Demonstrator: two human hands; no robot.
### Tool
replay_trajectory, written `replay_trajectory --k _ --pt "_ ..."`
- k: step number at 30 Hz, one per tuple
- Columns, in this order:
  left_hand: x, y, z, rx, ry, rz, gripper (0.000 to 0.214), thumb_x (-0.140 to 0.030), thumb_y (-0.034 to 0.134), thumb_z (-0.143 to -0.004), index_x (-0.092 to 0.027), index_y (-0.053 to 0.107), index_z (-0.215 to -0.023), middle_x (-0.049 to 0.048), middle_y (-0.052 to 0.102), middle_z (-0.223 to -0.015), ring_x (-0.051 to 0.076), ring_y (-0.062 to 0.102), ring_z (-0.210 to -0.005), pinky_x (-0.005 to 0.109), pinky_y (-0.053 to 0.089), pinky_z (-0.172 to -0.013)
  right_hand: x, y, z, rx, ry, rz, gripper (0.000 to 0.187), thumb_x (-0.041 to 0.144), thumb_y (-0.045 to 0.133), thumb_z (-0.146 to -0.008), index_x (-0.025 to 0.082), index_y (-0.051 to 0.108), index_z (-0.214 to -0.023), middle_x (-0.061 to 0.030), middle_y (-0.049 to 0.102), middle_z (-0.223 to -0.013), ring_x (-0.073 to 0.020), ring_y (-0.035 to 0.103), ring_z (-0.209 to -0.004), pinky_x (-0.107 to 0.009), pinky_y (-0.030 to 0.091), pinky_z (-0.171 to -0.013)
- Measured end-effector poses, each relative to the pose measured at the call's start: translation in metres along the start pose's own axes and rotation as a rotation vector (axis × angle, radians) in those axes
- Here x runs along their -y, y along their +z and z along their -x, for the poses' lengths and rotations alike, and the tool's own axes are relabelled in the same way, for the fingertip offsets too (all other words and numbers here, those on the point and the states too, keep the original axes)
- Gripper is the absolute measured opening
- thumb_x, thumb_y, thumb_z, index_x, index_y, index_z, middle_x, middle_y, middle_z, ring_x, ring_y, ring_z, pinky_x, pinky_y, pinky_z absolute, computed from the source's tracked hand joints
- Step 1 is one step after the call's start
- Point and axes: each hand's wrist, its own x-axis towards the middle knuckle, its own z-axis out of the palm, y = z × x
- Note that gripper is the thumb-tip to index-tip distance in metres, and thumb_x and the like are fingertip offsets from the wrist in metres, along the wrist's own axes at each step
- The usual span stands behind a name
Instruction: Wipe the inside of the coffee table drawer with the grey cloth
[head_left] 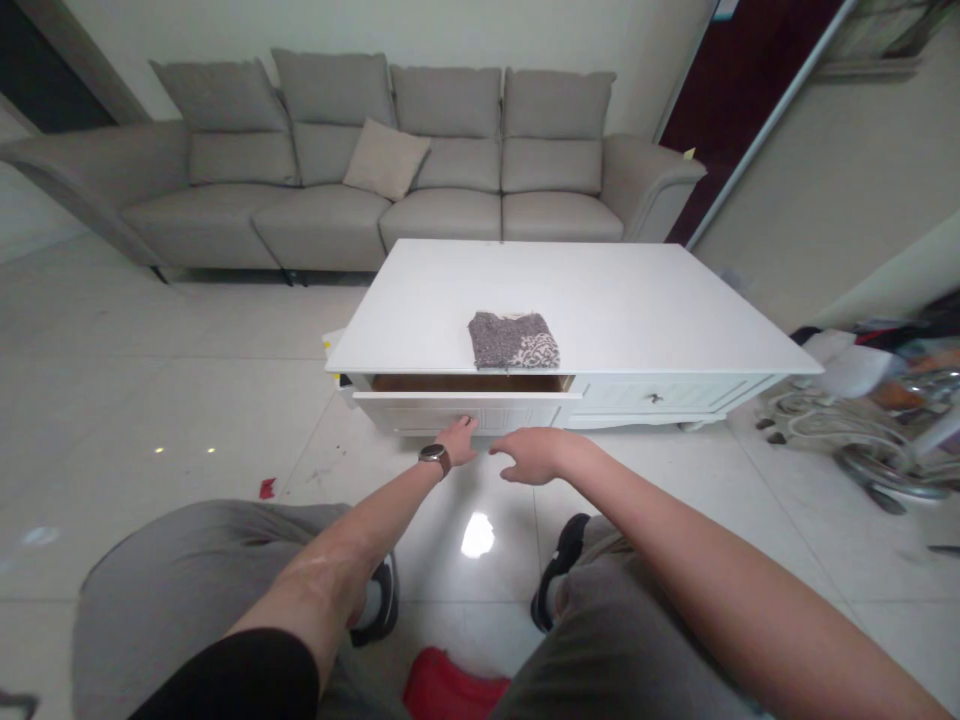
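Note:
A white coffee table (600,300) stands in front of me with its left drawer (465,398) pulled partly out. A folded grey patterned cloth (513,340) lies on the tabletop just above the drawer. My left hand (459,440), with a watch on the wrist, reaches to the drawer front and touches its lower middle; its fingers look curled. My right hand (529,456) hovers beside it, just short of the drawer, fingers loosely spread and holding nothing.
A grey sofa (360,170) with a beige cushion (386,158) lines the far wall. Cluttered items and wire parts (862,420) lie on the floor to the right. A red object (450,690) sits between my feet. The second drawer (660,395) is closed.

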Motion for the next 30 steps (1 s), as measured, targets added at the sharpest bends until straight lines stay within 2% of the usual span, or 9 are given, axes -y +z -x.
replay_trajectory --k 4,7,14,17,22,30 --pt "-0.008 0.008 0.029 -0.005 0.028 -0.005 0.064 -0.031 0.068 -0.084 -0.022 0.048 -0.144 0.0158 0.051 -0.149 0.034 0.052 -0.136 0.047 0.051 -0.104 -0.022 -0.001 -0.018 -0.092 0.028 0.009 0.063 0.032 0.061 -0.097 0.014 0.051 -0.157 -0.0182 0.056 -0.157 -0.0309 0.058 -0.14 -0.038 0.047 -0.114" --pt "-0.013 0.014 0.05 -0.003 0.05 -0.013 0.062 -0.028 0.067 -0.084 -0.022 0.05 -0.142 0.0156 0.054 -0.146 0.035 0.052 -0.136 0.051 0.05 -0.106 -0.034 0.001 -0.034 -0.094 0.099 0.05 0.068 0.033 0.059 -0.098 0.007 0.045 -0.159 -0.0214 0.047 -0.163 -0.0305 0.053 -0.145 -0.035 0.043 -0.117" --pt "-0.022 0.026 0.087 -0.017 0.073 -0.024 0.062 -0.028 0.066 -0.083 -0.021 0.051 -0.143 0.016 0.057 -0.145 0.035 0.054 -0.134 0.053 0.046 -0.11 -0.046 0.014 -0.06 0.034 0.183 0.101 0.055 0.028 0.062 -0.095 0.005 0.062 -0.144 -0.0236 0.066 -0.142 -0.0337 0.065 -0.13 -0.039 0.05 -0.103" --pt "-0.024 0.029 0.094 -0.019 0.081 -0.016 0.063 -0.026 0.065 -0.081 -0.021 0.051 -0.143 0.0155 0.056 -0.146 0.034 0.053 -0.135 0.054 0.045 -0.111 -0.045 0.019 -0.062 0.068 0.191 0.124 0.05 0.026 0.062 -0.094 0.004 0.067 -0.139 -0.0247 0.07 -0.136 -0.0343 0.067 -0.126 -0.039 0.051 -0.099" --pt "-0.028 0.031 0.098 -0.017 0.059 -0.003 0.065 -0.027 0.063 -0.081 -0.021 0.05 -0.145 0.0165 0.055 -0.148 0.034 0.052 -0.136 0.054 0.045 -0.112 -0.041 0.019 -0.06 0.08 0.2 0.152 0.054 0.022 0.063 -0.091 0.003 0.064 -0.142 -0.0266 0.069 -0.135 -0.035 0.068 -0.124 -0.04 0.052 -0.097" --pt "-0.03 0.031 0.105 -0.021 0.081 0.01 0.063 -0.028 0.064 -0.079 -0.022 0.053 -0.141 0.0152 0.058 -0.143 0.034 0.055 -0.133 0.051 0.045 -0.112 -0.036 0.016 -0.061 0.143 0.201 0.157 0.054 0.018 0.067 -0.083 0.005 0.07 -0.135 -0.0247 0.072 -0.131 -0.0347 0.071 -0.118 -0.04 0.054 -0.092"
